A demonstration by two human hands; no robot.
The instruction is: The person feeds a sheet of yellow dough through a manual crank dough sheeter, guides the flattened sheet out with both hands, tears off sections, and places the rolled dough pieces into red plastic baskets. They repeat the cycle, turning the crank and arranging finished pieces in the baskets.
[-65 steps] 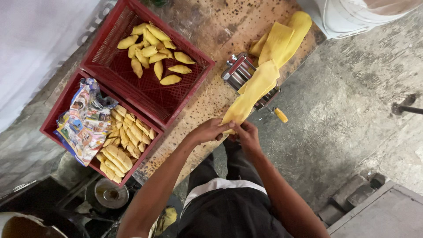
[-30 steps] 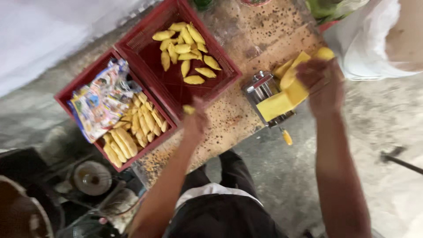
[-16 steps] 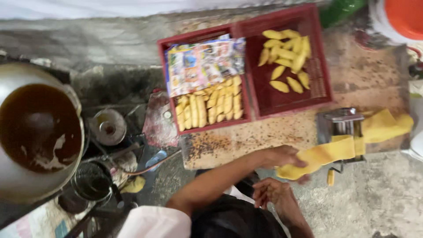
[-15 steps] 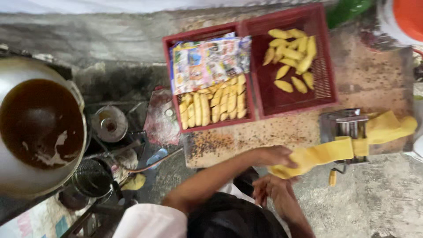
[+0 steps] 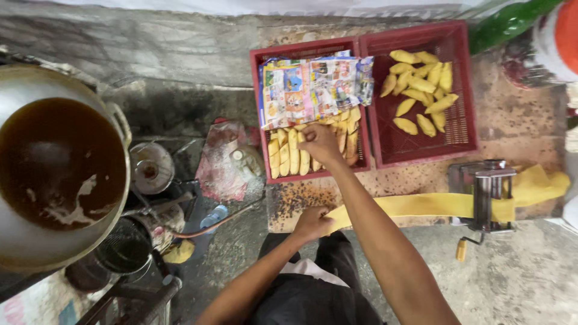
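Stained concrete and a speckled board [image 5: 301, 201] lie under my hands. My left hand [image 5: 311, 222] pinches the near end of a yellow dough strip [image 5: 415, 206], which runs lengthwise to my right into a metal roller [image 5: 487, 192]. My right hand [image 5: 319, 143], fingers curled, touches pastries [image 5: 289, 157] in a red crate [image 5: 313, 51], beneath a colourful printed paper sheet [image 5: 313, 87].

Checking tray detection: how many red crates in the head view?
2. The left red crate holds rows of yellow pastries under printed paper, where the right hand reaches. The right red crate adjoins it, holding loose pastries. None appear hidden.
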